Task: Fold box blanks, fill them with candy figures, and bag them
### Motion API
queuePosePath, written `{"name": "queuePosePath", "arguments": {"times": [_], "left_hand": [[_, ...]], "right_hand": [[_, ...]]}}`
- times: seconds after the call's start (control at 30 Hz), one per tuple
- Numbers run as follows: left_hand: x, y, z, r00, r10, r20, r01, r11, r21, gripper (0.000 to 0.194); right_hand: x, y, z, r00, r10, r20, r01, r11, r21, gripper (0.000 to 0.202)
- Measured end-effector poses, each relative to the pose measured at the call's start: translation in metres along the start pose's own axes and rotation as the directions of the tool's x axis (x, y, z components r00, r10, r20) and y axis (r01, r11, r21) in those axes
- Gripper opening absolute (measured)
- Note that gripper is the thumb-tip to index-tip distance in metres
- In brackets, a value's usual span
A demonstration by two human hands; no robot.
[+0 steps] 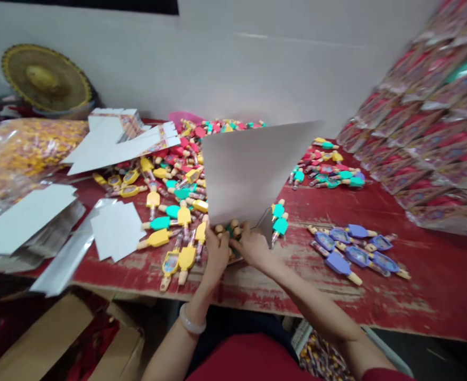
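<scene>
A small cardboard box (241,174) with a tall pale lid or back panel stands at the table's front edge before me. Several toys with round tan ends (235,228) lie inside it; their bodies are mostly hidden. My left hand (217,254), a pale bangle on its wrist, grips the box's near left side. Bent over the toys at the box's right side are the fingers of my right hand (254,246); what they hold is hidden. Yellow popsicle-shaped toys (186,257) lie just left of the box, and teal ones (280,226) on its right.
A heap of mixed toys (181,153) spreads behind and left. Purple toys (357,255) lie right. Flat white cartons (27,222) and a clear bag of yellow pieces (15,151) occupy the left. Stacked plastic packs (435,137) rise at right. The red table (435,286) ends near my body.
</scene>
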State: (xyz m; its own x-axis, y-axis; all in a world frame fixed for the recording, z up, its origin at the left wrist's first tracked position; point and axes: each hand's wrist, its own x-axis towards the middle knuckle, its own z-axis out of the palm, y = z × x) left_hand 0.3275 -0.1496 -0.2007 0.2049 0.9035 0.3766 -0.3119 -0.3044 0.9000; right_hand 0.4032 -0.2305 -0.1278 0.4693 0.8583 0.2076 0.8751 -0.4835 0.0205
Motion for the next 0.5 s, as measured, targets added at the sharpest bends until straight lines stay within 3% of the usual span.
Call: {"name": "queuePosePath", "arguments": {"times": [0.13,0.27,0.4,0.5], "left_hand": [[0.017,0.020,-0.005,0.999,-0.045,0.012,0.045,0.997,-0.059,0.051],[0.039,0.037,-0.002,1.000,0.010,0.028,-0.008,0.999,-0.039,0.032],[0.049,0.030,-0.001,0.999,0.025,0.022,-0.026,0.999,0.047,0.034],[0.049,0.024,-0.001,1.000,0.017,-0.026,-0.015,0.997,0.082,0.036]], "right_hand": [[-0.007,0.003,-0.003,0.994,-0.104,0.024,0.101,0.990,0.101,0.060],[-0.008,0.016,0.004,0.992,-0.122,0.007,0.116,0.955,0.272,0.070],[0.000,0.043,0.017,0.985,-0.167,-0.031,0.158,0.833,0.530,0.066],[0.003,0.079,0.027,0.982,-0.035,-0.187,0.153,0.729,0.668,0.060]]}}
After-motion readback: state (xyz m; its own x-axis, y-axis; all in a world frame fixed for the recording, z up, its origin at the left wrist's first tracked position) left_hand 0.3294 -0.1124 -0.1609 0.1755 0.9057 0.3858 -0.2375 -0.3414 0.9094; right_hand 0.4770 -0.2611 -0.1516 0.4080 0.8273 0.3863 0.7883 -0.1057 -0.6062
